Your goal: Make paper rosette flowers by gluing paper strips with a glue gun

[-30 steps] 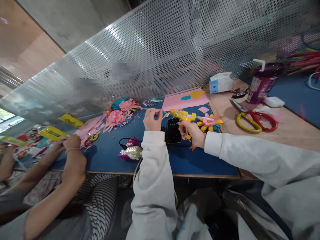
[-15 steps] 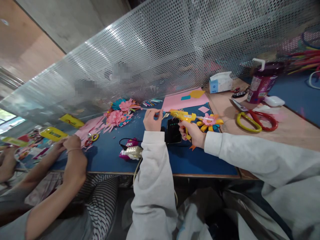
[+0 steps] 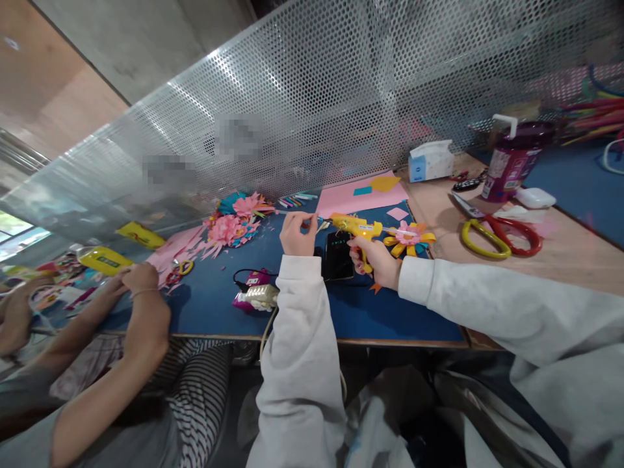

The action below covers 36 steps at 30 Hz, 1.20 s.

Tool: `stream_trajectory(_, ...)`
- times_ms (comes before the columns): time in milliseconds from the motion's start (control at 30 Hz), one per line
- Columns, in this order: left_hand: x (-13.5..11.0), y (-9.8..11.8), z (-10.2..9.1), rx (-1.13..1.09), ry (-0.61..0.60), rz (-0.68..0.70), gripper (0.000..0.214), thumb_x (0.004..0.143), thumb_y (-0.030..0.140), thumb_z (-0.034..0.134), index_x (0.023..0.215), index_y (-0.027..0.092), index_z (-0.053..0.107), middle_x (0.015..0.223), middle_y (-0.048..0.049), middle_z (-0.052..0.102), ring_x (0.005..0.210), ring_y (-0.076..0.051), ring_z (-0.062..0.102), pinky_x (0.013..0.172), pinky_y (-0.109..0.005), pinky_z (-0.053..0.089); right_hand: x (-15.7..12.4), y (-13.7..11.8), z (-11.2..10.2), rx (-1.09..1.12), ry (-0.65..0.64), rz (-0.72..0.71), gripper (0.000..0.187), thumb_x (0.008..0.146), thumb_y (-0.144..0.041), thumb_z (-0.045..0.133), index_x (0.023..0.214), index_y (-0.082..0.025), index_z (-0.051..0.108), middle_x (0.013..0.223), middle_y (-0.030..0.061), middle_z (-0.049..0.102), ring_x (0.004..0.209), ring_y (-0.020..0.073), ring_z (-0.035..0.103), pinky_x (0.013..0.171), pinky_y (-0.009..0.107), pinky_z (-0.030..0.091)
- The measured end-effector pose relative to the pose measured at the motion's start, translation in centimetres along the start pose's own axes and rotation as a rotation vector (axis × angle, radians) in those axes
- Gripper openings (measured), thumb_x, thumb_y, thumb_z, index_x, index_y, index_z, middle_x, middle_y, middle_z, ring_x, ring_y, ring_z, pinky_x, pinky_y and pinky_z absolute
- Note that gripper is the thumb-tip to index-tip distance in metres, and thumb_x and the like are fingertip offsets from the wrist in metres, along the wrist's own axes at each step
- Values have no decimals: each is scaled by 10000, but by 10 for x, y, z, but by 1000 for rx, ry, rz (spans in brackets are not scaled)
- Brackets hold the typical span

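Observation:
My right hand (image 3: 377,259) is wrapped round the grip of a yellow glue gun (image 3: 355,227), whose nozzle points left. My left hand (image 3: 297,234) pinches a small pale paper piece (image 3: 319,224) right at the nozzle tip. Both hands hover above a dark phone (image 3: 337,255) lying on the blue table mat (image 3: 214,296). Behind the gun lies a pink and yellow paper flower (image 3: 408,235).
A neighbour's hands (image 3: 131,278) work at the left by pink paper flowers (image 3: 229,224). Yellow and red scissors (image 3: 497,235), a purple cup (image 3: 511,162), a tissue box (image 3: 429,160) and pink paper (image 3: 358,195) lie right. A perforated metal screen (image 3: 302,104) backs the table.
Nothing has visibly changed with my hands; the neighbour's arms at the far left shifted slightly.

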State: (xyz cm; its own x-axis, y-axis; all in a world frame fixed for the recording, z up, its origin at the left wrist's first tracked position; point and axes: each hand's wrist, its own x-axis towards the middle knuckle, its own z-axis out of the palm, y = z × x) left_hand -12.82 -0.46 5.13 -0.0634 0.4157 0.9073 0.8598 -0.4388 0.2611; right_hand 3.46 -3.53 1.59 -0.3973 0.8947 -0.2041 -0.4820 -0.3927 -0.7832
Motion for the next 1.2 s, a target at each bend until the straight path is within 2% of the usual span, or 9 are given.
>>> stream_trajectory(533,1,-3,0,30,24,72,188,808,290,597,682,153,615,713,-23,610,518,-66,467,521,-207,371,-1,-2,1,-10,52,-34,194,737,-204,550,579,-185,438,439,-56,401,340,57,320,320,199,269)
stream_trajectory(867,0,-5,0,26,-9,51,183,811,292,589,686,160,610,720,-24,612,532,-75,472,542,-216,382,-2,-1,2,-41,41,-60,227,729,-216,572,546,-182,443,428,-52,406,334,61,331,318,205,281)
stream_trajectory(1200,2,-4,-1,51,41,64,180,807,278,598,669,163,608,696,-17,605,524,-73,471,544,-217,390,-2,1,2,-57,65,-79,192,723,-229,585,571,-178,478,420,-48,432,330,62,342,311,205,297)
